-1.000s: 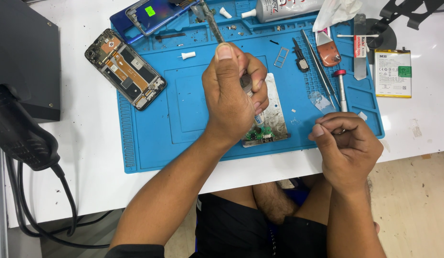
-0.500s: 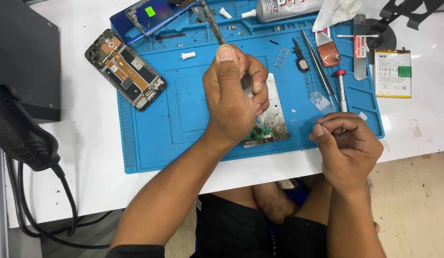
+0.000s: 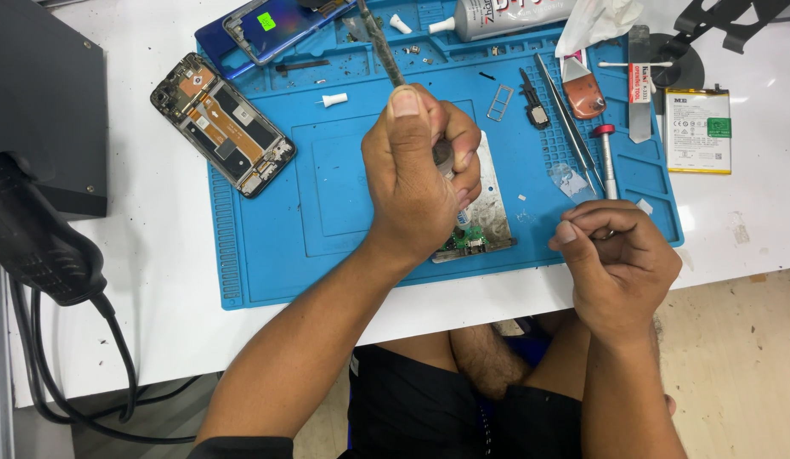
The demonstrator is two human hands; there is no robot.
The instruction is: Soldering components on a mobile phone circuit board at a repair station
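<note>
Left hand (image 3: 416, 174) grips a slim tool (image 3: 379, 42) over the circuit board (image 3: 484, 217); right hand (image 3: 620, 259) is curled shut.
A slip could gouge the board; whether that fist pinches anything, I cannot tell.

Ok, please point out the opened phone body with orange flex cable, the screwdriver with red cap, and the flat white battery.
Opened phone body with orange flex cable (image 3: 222, 124), head view, on the middle of its exposed inside.
Screwdriver with red cap (image 3: 608, 160), head view, on the metal shaft.
Flat white battery (image 3: 697, 130), head view, on the label face.

My left hand (image 3: 420, 178) is curled tight, thumb sticking up, arm reaching forward. My right hand (image 3: 620, 268) is a loose fist, fingers folded in.
</note>
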